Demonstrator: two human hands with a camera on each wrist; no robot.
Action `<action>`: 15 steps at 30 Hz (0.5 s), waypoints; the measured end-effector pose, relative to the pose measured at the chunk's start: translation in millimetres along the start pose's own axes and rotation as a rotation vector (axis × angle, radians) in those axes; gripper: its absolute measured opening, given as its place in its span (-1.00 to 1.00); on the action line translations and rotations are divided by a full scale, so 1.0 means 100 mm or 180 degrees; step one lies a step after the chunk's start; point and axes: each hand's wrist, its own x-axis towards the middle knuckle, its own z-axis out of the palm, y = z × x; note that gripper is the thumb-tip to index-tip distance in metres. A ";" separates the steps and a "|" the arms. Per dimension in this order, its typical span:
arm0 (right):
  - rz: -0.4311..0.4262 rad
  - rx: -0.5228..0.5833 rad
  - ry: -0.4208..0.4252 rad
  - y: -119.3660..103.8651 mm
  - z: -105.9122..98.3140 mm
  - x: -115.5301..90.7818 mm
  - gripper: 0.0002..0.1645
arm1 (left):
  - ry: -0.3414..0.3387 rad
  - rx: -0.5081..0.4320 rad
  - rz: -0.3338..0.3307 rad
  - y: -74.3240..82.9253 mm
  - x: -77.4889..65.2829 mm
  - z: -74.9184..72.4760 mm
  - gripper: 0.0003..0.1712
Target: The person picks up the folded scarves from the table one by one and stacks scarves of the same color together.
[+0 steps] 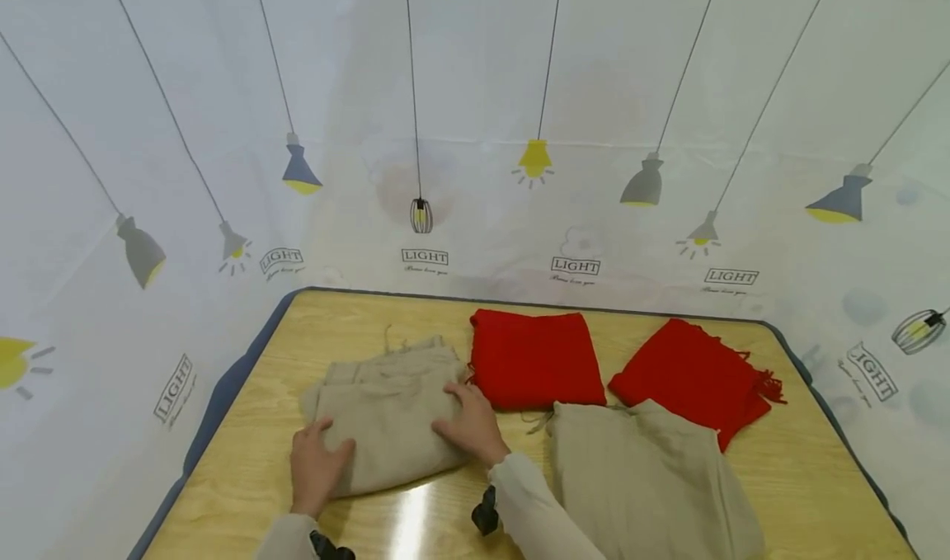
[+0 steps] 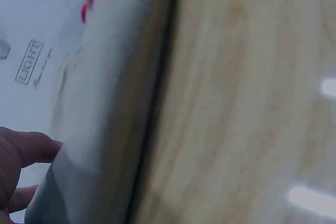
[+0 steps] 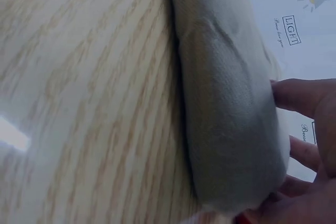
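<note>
A folded beige cloth lies on the left half of the table, with layered folds and a few loose threads along its back edge. My left hand rests against its left side, thumb toward the top face. On the right side, my right hand touches the cloth with thumb and fingers spread apart. In the left wrist view the rounded front fold of the beige cloth lies beside the left fingers. The right wrist view shows the right thumb on the beige cloth.
A folded red cloth sits just behind my right hand. Farther right lies a red fringed scarf, partly overlapped by a second beige cloth. A wall sheet printed with lamps stands behind the wooden table.
</note>
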 end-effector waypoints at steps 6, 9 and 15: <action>0.0002 0.0269 -0.0118 -0.02 0.00 0.00 -0.37 | -0.0030 -0.0170 -0.0092 0.00 0.03 -0.06 -0.38; 0.0026 0.0412 -0.0166 -0.03 0.00 0.00 -0.41 | -0.0153 -0.0428 -0.0305 0.02 0.04 -0.07 -0.39; 0.0022 0.0573 -0.0139 -0.08 -0.03 -0.02 -0.49 | -0.0068 -0.0795 -0.0447 0.06 0.06 -0.09 -0.44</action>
